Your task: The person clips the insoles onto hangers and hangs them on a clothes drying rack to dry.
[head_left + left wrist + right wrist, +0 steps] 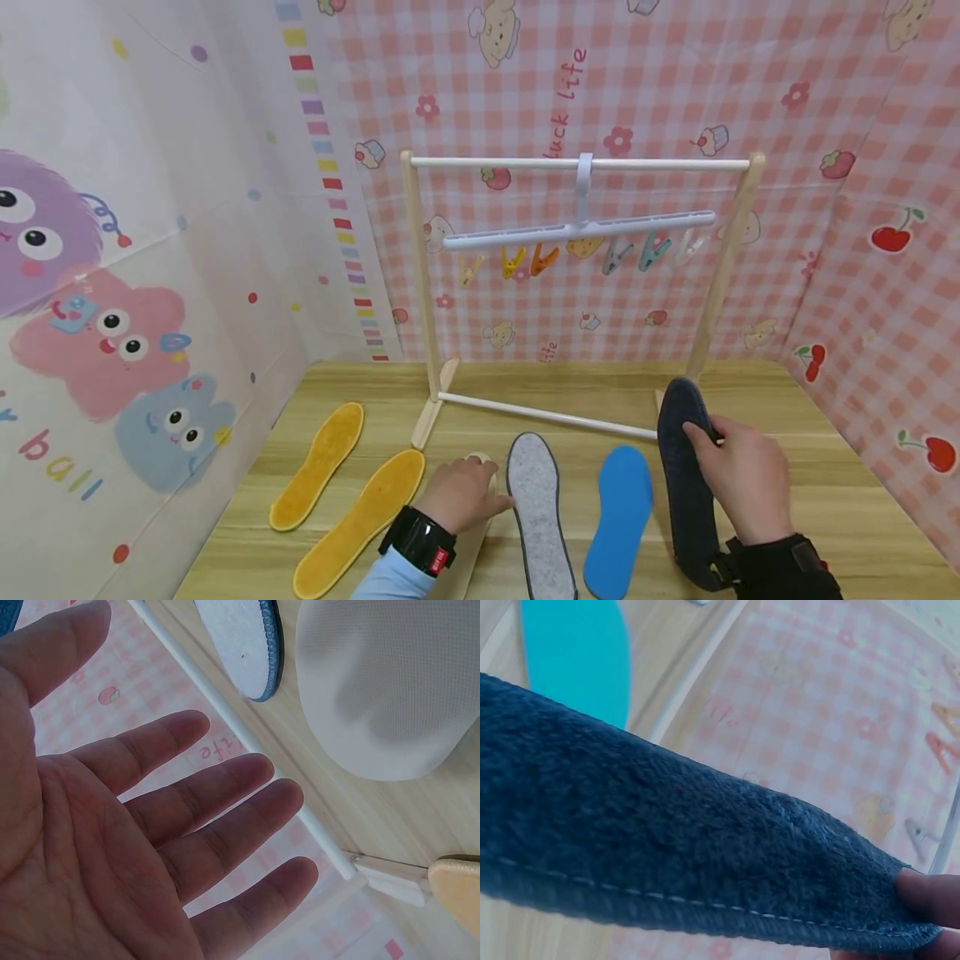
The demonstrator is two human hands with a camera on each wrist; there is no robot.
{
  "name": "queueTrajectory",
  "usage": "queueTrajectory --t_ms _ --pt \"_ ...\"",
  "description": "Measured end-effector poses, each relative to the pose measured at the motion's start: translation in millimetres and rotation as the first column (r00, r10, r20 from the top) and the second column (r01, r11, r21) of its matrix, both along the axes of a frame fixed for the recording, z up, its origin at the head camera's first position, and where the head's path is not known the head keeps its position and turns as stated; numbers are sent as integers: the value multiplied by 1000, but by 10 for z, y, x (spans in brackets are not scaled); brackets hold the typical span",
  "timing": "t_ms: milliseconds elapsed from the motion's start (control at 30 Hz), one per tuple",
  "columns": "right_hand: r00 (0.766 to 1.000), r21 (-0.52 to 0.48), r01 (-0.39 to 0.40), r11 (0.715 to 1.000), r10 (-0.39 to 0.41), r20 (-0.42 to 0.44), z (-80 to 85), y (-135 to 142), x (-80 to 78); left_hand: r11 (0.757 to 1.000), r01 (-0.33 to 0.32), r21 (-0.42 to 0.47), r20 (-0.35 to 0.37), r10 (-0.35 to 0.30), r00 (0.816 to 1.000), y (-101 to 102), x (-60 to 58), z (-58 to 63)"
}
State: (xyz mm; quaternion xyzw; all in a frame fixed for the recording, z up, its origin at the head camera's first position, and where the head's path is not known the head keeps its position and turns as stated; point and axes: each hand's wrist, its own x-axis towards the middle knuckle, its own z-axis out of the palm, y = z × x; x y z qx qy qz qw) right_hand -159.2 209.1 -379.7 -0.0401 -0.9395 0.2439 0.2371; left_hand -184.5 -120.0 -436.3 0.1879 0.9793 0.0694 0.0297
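Note:
My right hand [742, 475] pinches the edge of a dark navy, fuzzy insole [681, 500] near its upper end. That insole is raised and tilted; in the right wrist view its plush face and stitched rim [675, 825] fill the middle. My left hand [463, 496] hovers with spread fingers over a pale beige insole [463, 567], hiding much of it; the left wrist view shows an uncovered palm [97, 847] holding nothing. Between the hands lie a grey felt insole [536, 500] with a dark rim and a plain blue insole [618, 525].
Two yellow insoles [318, 467] lie at the left of the wooden table [832, 500]. Behind stands a wooden rack [415, 275] with white rods. From its top rod hangs a tilted white hanger [517, 237] with several coloured clips [543, 260]. Patterned cloth forms the walls.

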Motion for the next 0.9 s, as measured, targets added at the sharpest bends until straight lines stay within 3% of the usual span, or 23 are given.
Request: queueTrajectory --t_ms 267,533,900 --pt "999 -71 -6 997 3 -49 23 -203 -4 1000 8 -2 -4 -8 1000 -14 -21 52" --pt "1000 -143 -27 989 26 -12 34 -329 6 1000 -6 -1 8 6 1000 -27 -69 196" --pt "999 -178 -37 983 32 -26 47 -433 -3 997 8 78 4 -8 1000 -75 -114 301"
